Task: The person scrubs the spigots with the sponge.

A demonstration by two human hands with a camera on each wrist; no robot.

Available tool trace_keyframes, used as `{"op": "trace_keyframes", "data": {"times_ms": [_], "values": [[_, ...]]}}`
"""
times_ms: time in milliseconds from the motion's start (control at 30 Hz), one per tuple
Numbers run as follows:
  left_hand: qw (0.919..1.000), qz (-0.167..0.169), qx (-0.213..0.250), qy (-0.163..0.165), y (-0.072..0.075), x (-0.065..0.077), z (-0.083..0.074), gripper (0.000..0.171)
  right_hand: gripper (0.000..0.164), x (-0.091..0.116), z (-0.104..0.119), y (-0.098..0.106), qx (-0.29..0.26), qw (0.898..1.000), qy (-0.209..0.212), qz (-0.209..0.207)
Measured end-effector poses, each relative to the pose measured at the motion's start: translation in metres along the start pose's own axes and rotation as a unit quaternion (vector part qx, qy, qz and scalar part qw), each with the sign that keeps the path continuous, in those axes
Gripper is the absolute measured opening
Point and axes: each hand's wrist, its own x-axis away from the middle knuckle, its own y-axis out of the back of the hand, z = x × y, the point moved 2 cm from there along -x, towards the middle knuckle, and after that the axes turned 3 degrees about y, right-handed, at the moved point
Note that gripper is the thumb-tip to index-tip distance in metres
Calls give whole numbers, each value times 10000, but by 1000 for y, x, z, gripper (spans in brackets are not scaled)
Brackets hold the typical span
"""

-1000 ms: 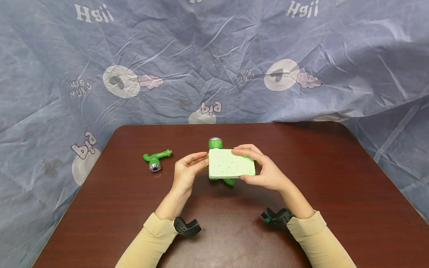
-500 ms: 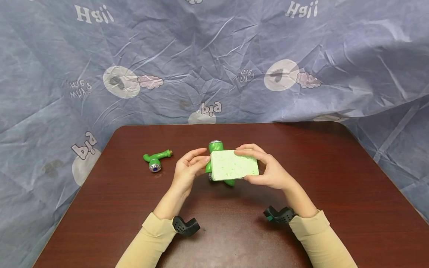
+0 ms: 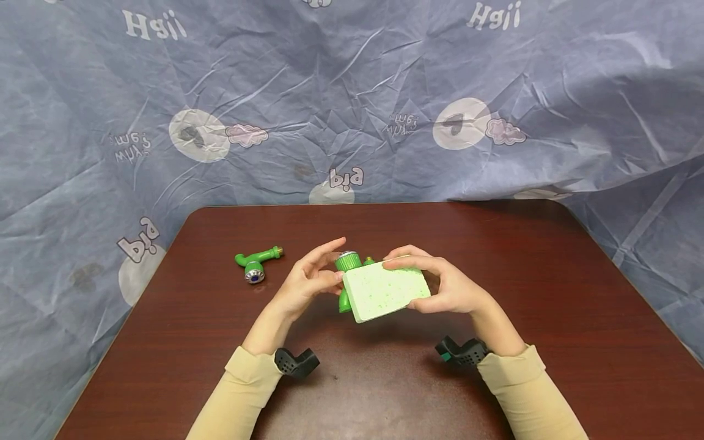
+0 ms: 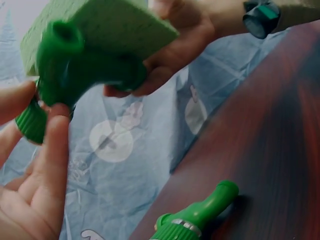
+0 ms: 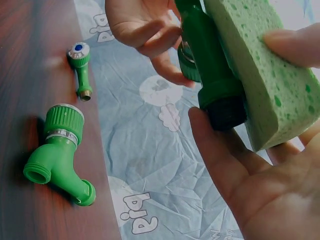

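Observation:
A pale green sponge is gripped at its right side by my right hand, thumb on one face. Right behind it, a green faucet is held off the table; the sponge hides much of it in the head view. My left hand pinches this faucet near its ribbed knob. At its dark threaded end, fingers of my right hand lie against it. Whether the sponge presses on the faucet is hard to tell.
On the dark brown table, a second green faucet with a blue-dotted cap lies at left. Another green faucet lies nearer in the right wrist view. Behind the table hangs a patterned blue-grey cloth.
The sponge has tilted, its left end dropping toward me and its right end shifting right. The held faucet's knob has moved nearer and tilted left. My left index finger reaches out straighter.

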Motion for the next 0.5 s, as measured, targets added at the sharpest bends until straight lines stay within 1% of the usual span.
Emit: {"op": "trace_keyframes", "data": {"times_ms": [67,133,300,400,500], "values": [[9996,275,-68,-60,1,1,0,63,65,1,0,0,-135,9999,-33,79],[9988,456,-150,-108,1,1,0,62,65,1,-1,0,-207,9997,-35,130],[9975,580,-308,-261,3,1,0,51,65,1,-4,1,-261,9994,4,230],[9963,733,-224,-379,4,0,1,45,65,0,-4,1,-254,9993,11,276],[9955,847,-110,-412,5,0,2,43,65,0,-4,1,-243,9992,2,303]]}}
